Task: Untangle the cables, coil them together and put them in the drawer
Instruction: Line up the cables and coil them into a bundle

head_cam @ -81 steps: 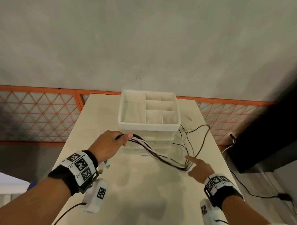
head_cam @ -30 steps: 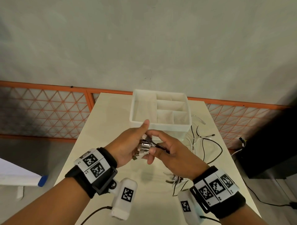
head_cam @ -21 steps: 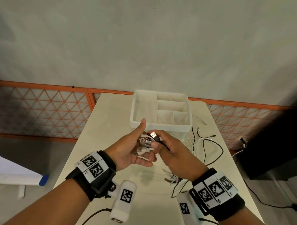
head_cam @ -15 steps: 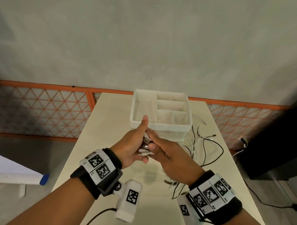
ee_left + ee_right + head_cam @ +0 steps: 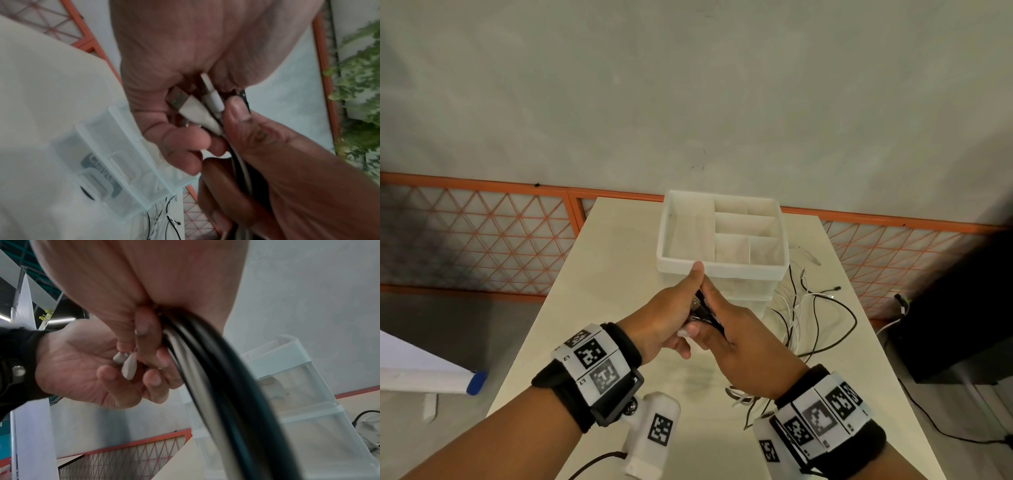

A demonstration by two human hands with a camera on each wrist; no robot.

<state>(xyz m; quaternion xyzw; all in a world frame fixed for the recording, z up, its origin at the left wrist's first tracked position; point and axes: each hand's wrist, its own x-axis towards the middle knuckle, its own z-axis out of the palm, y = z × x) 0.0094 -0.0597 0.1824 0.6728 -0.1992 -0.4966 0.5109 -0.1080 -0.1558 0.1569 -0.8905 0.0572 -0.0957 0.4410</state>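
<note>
1. A plain grey wall (image 5: pixel 688 85) fills the background, with an orange lattice railing (image 5: pixel 476 233) running along its foot.
2. A pale cream table (image 5: pixel 602 274) stretches away from the person toward that wall.
3. At the far end of the table stands a white and clear plastic drawer unit (image 5: pixel 722 270); its top is an open tray split into several compartments.
4. Two forearms reach in over the table, each wearing a black wrist strap with square black-and-white markers.
5. The left hand (image 5: pixel 664 322) is held above the table just in front of the drawer unit, thumb pointing up, fingers curled round a cluster of cable plugs (image 5: pixel 197 107).
6. In the left wrist view those plugs are white USB ends lying side by side in the palm, with a black plug behind them.
7. The right hand (image 5: pixel 739 346) meets the left, its thumb pressing on the same plugs and its fingers closed round the bundle of black and white cables (image 5: pixel 216 369) running down from them.
8. The loose cable ends (image 5: pixel 811 308) trail over the table on the right side, beside the drawer unit, in tangled loops.
9. A dark cabinet (image 5: pixel 962 308) stands on the floor to the right of the table.
</note>
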